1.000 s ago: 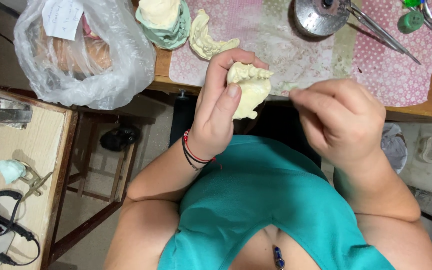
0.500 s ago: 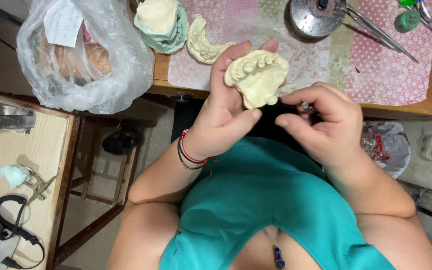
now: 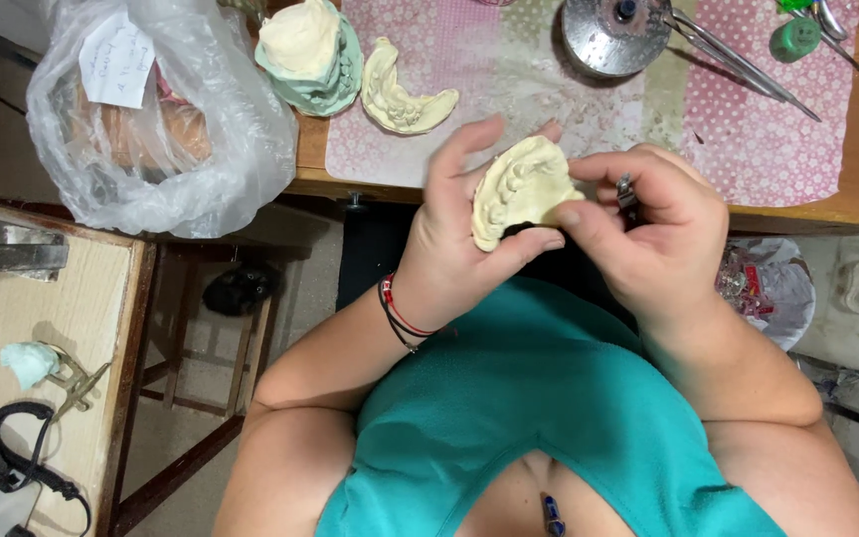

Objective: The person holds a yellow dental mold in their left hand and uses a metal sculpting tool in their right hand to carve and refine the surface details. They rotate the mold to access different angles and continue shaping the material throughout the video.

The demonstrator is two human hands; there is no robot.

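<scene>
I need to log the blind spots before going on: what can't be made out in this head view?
- Small metal tool in the right hand: fingers hide nearly all of it, so its kind is unclear.
- Underside of the plaster dental cast: covered by the left hand.
- Contents of the plastic bag: blurred by the film.
- Green item and the instruments at the top right: cut off by the edge.

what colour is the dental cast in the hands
Pale cream-yellow, plain. The dental cast shows best in the head view, held between the left hand and right hand.
</scene>
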